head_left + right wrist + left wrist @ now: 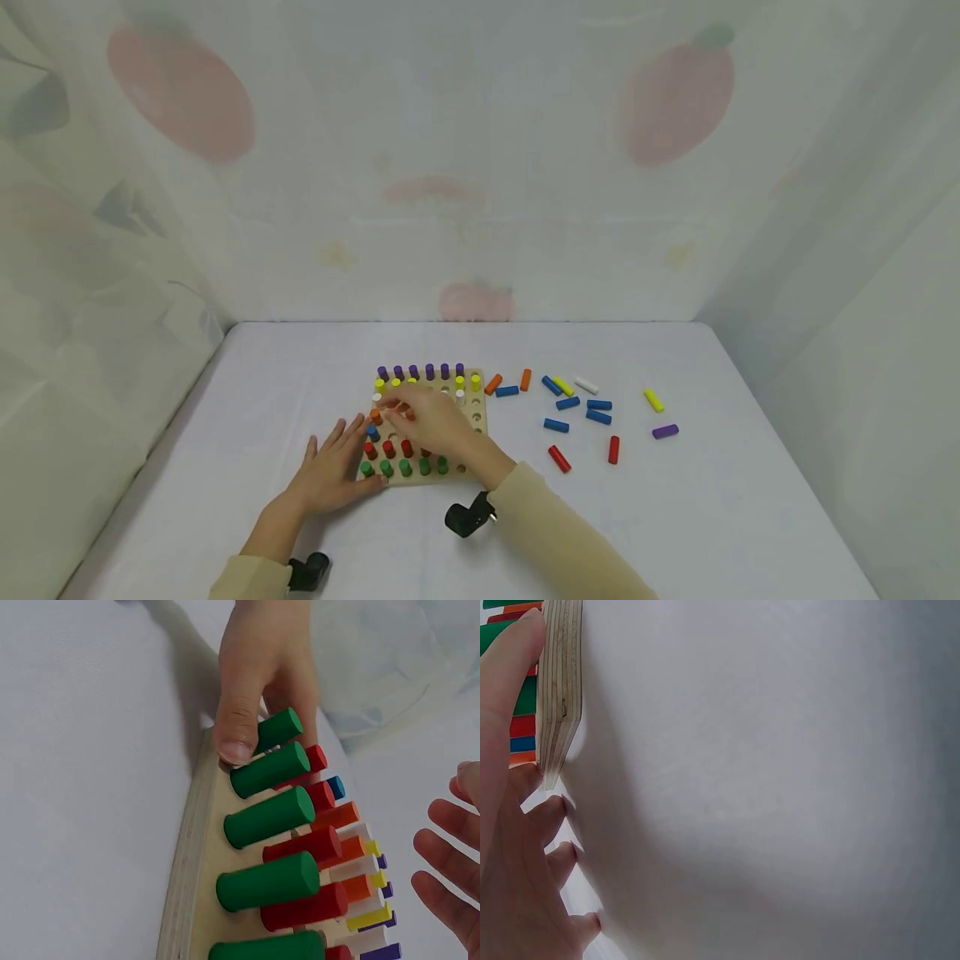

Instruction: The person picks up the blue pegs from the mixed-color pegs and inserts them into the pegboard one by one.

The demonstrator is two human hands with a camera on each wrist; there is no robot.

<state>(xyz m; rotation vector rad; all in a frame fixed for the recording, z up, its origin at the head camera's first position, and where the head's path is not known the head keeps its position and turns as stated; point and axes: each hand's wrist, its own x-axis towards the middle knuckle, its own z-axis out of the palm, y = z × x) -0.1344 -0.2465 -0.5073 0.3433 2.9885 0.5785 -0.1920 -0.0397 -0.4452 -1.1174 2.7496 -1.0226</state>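
A wooden pegboard (476, 458) holds rows of green, red, blue, orange, white, yellow and purple pegs. At its near left corner, my left hand (330, 475) has its thumb on the near edge and its other fingers spread along the left side. My right hand (431, 421) is over the middle of the board and hides part of it. Its thumb and index fingertips are beside an orange peg (376, 416) and a white peg (377, 398) at the left. In the right wrist view, the green pegs (266, 881) stand upright along the near edge.
Loose pegs lie right of the board, among them a blue peg (556, 425), a red peg (559, 458), a white peg (587, 386), a yellow peg (654, 400) and a purple peg (665, 432). A patterned cloth (480, 167) hangs behind the white table (720, 517).
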